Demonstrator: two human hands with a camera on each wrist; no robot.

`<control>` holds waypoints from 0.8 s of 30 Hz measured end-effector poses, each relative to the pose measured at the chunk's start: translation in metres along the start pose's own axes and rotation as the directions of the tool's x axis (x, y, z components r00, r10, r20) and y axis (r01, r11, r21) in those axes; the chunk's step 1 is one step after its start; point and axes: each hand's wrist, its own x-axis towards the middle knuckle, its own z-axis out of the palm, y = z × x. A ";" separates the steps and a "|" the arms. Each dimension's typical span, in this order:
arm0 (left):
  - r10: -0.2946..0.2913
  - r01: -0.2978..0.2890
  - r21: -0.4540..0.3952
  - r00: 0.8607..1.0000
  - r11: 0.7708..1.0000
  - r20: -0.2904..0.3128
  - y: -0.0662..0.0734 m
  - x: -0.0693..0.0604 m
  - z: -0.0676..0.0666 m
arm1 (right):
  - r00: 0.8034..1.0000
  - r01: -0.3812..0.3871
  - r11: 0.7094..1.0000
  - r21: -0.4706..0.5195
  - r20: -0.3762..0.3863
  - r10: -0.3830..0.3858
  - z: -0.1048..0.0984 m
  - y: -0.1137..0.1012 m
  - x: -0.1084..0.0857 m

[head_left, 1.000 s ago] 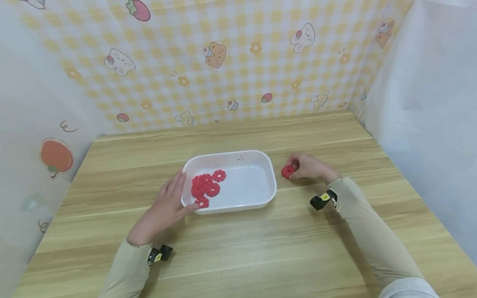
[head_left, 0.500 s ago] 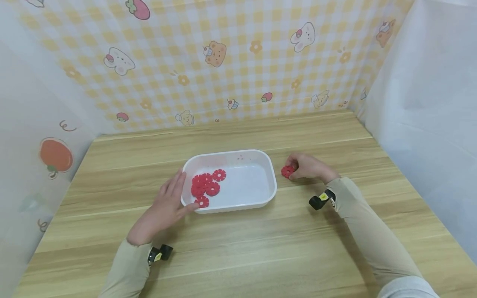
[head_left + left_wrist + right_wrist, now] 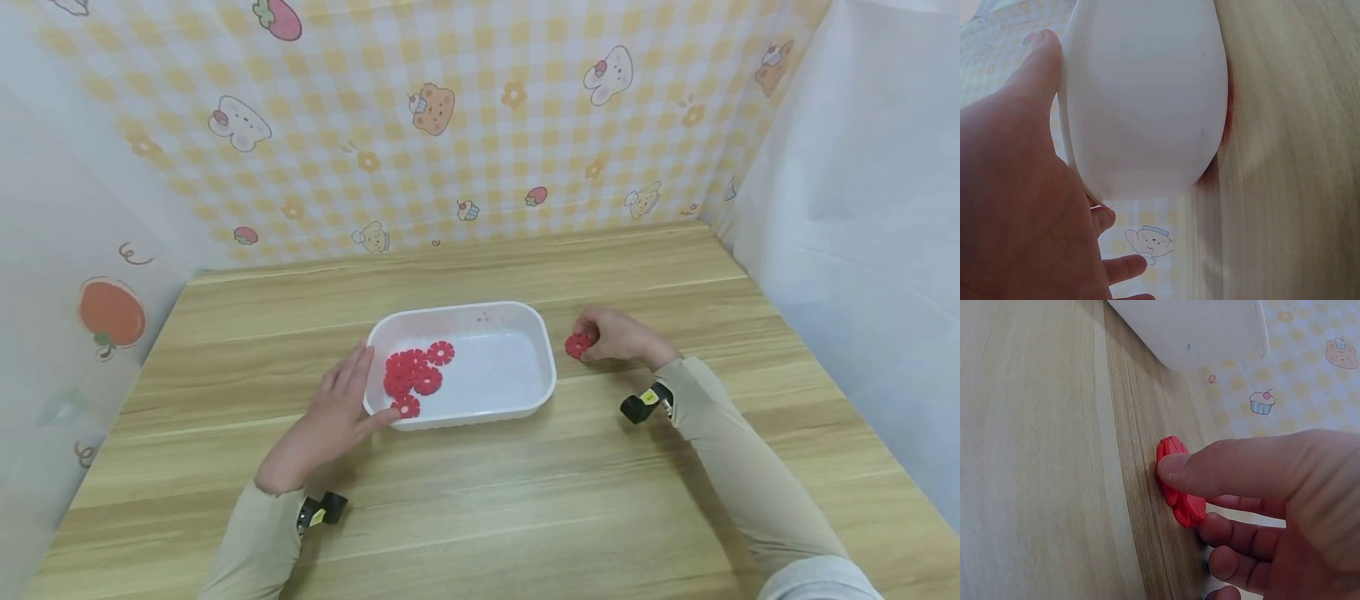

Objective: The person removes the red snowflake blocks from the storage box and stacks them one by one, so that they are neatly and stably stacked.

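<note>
A white plastic tray stands on the table, with several red notched snowflake discs heaped in its left end. My left hand rests against the tray's near-left corner, its thumb at the front rim and its fairly straight fingers along the left side. To the right of the tray, my right hand pinches red snowflake discs at the tabletop. In the right wrist view its thumb lies over them, and at least two overlap; their exact number is partly hidden by the hand.
The wood-grain table runs back to a yellow checked cloth with cartoon prints. White sheeting hangs at the right, and a pale printed sheet at the left. A small black camera sits on my right wrist.
</note>
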 end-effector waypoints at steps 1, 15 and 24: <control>0.000 0.000 -0.001 1.000 1.000 0.000 0.000 0.000 0.000 | 1.000 0.000 1.000 -0.001 0.002 0.000 0.000 0.000 0.000; 0.011 -0.011 0.012 1.000 1.000 -0.004 -0.002 0.000 0.002 | 1.000 0.015 1.000 0.016 0.007 -0.015 -0.001 0.002 0.000; 0.004 -0.004 0.003 1.000 1.000 -0.006 -0.002 0.000 0.002 | 1.000 0.011 0.999 0.040 0.026 -0.012 -0.003 0.003 -0.001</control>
